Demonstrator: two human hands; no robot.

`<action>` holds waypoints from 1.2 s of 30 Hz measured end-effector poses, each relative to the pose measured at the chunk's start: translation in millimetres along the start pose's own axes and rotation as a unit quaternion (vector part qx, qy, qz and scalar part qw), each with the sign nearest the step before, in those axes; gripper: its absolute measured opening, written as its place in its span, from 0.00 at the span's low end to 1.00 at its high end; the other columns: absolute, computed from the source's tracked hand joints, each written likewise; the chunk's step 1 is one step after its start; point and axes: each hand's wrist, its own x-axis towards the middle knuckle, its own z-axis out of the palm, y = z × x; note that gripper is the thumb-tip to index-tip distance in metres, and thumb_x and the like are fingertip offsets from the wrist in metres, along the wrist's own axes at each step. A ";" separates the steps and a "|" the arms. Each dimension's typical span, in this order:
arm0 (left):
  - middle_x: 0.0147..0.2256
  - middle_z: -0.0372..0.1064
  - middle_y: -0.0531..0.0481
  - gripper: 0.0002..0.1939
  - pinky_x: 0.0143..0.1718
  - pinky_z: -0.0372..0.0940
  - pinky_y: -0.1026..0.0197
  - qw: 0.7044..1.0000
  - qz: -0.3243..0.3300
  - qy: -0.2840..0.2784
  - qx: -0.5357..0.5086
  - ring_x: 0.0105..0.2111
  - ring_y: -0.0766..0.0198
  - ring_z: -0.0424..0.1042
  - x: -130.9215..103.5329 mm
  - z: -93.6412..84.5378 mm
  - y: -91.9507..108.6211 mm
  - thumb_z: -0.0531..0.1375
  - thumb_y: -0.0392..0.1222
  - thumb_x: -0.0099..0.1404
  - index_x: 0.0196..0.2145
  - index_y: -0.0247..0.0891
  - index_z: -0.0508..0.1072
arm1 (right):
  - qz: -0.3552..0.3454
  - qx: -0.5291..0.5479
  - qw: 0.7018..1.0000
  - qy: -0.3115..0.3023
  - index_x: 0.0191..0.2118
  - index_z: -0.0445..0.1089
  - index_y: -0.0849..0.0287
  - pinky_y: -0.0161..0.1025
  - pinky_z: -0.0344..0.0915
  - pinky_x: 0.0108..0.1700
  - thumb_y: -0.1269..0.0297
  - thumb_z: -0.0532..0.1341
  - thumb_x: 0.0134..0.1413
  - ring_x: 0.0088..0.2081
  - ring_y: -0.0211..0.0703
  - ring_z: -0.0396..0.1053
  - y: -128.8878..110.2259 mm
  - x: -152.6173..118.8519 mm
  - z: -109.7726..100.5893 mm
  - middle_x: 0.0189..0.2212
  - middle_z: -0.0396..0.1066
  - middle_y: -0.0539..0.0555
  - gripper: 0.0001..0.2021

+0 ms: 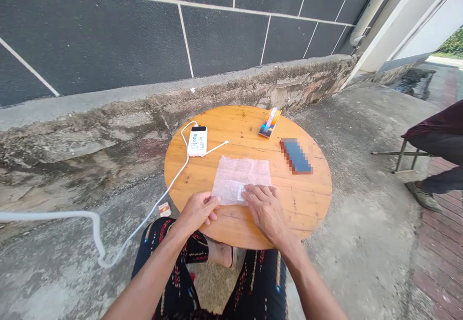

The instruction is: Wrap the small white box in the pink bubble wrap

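Note:
A sheet of pinkish bubble wrap (243,168) lies on the round wooden table (300,199). Near its front edge rests a small white, partly see-through item (237,191), whose kind I cannot make out. My left hand (198,210) pinches the front left corner of the wrap between thumb and fingers. Over the right end of the white item, my right hand (265,209) is closed with its fingers bent, palm down. That hand covers the front right part of the wrap.
A white power bank (197,141) with a white cable (180,170) sits at the table's left. A tape roll in a dispenser (270,122) stands at the back, and a pixelated dark phone-like slab (295,156) lies right. Another person's leg (441,170) shows far right.

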 end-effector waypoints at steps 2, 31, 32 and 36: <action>0.20 0.72 0.49 0.19 0.19 0.57 0.68 1.000 -0.002 0.015 -0.001 0.14 0.71 0.65 2.3 2.0 -4.3 0.54 0.53 0.61 0.26 0.34 0.69 | 0.000 -0.002 1.000 0.003 0.45 0.70 0.56 0.47 0.53 0.49 0.72 0.54 0.62 0.48 0.47 0.63 0.0 -0.1 0.7 0.51 0.70 0.54 0.10; 0.43 0.72 0.46 0.11 0.50 0.60 0.52 0.827 0.424 0.188 0.317 0.47 0.57 0.67 -9.5 47.7 21.3 0.53 0.33 0.65 0.43 0.39 0.71 | 0.018 0.040 0.999 0.023 0.48 0.68 0.59 0.50 0.54 0.54 0.73 0.53 0.62 0.50 0.49 0.65 -7.0 -3.4 -1.2 0.51 0.70 0.57 0.12; 0.43 0.72 0.46 0.12 0.49 0.60 0.53 0.829 0.425 0.176 0.319 0.46 0.57 0.68 -7.6 51.9 21.3 0.53 0.32 0.65 0.45 0.38 0.70 | 0.016 0.058 0.998 0.027 0.49 0.67 0.59 0.50 0.55 0.54 0.73 0.54 0.61 0.50 0.49 0.65 -4.7 -4.2 -2.4 0.51 0.70 0.57 0.13; 0.43 0.72 0.45 0.12 0.46 0.59 0.52 0.829 0.407 0.170 0.344 0.44 0.56 0.68 -1.6 59.1 18.9 0.55 0.35 0.66 0.46 0.39 0.72 | 0.029 0.147 0.987 0.063 0.54 0.65 0.57 0.49 0.58 0.55 0.75 0.52 0.60 0.53 0.46 0.65 13.0 -16.7 -13.4 0.53 0.68 0.57 0.18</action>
